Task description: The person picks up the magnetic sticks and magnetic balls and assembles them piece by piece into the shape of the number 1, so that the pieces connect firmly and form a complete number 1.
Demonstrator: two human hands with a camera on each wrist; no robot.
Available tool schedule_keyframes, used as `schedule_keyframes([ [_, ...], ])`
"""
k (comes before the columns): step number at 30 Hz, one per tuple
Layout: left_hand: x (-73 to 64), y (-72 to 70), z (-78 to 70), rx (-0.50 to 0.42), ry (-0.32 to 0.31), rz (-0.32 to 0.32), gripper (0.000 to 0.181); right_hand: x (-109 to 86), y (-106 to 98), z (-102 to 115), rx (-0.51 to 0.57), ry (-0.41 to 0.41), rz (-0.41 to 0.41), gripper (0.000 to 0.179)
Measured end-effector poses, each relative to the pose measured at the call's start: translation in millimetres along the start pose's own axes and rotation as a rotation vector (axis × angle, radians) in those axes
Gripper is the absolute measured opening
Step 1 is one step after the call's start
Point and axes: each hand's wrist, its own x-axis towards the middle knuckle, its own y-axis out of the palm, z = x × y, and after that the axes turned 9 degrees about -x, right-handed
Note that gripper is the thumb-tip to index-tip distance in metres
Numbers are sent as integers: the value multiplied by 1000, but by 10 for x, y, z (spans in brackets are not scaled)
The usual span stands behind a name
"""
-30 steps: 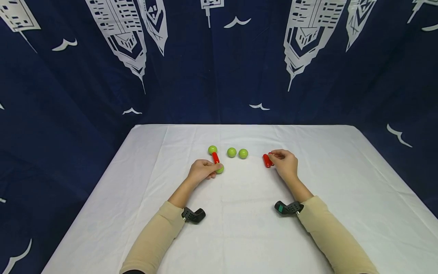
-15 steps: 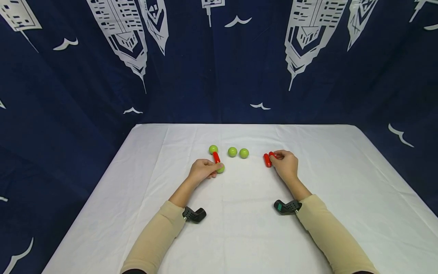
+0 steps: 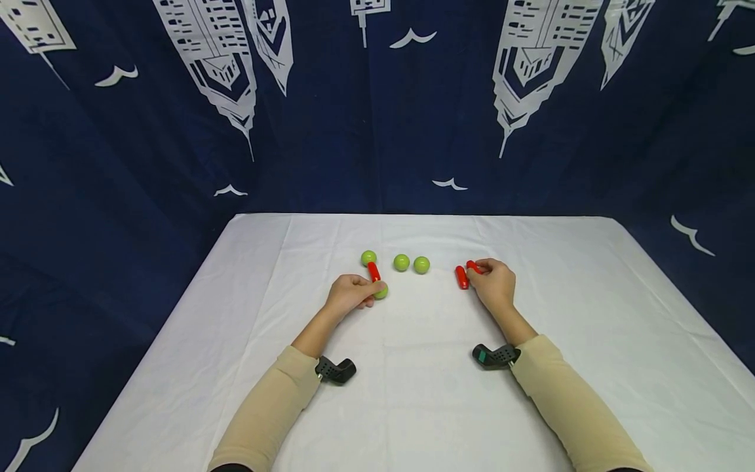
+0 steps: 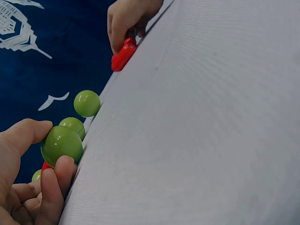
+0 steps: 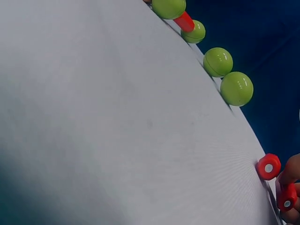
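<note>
Held green ball (image 4: 61,142) part hid. by L fingers (image 4: 65,168), R fingers (image 5: 292,169) cut off (R wrist view).

The left arm (image 3: 268,403) and the right arm (image 3: 575,396) are stretched forward and slanted inward, with the hands held well apart. The left hand (image 3: 348,292) is turned toward the right, a pinch being formed by its fingers (image 4: 51,192). The right hand (image 3: 495,282) is turned toward the left, its fingers likewise bent into a pinch.
</note>
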Motion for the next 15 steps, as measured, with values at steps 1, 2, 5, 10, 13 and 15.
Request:
schedule_keyframes([
  [1,-1,1,-1,0,0,0,30,-6,-5,5,7,6,2,26],
  [2,0,2,0,0,-1,0,30,-11,-9,12,16,11,2,26],
  [5,2,1,5,0,-4,-2,30,-29,-25,38,45,24,7,27],
  [10,-4,-4,-1,5,-8,2,30,-74,-57,113,110,36,1,24],
  [13,0,-4,0,8,-10,3,31,-110,-82,175,150,42,3,23],
  [15,1,-4,-1,9,-10,2,32,-133,-97,214,176,50,12,23],
])
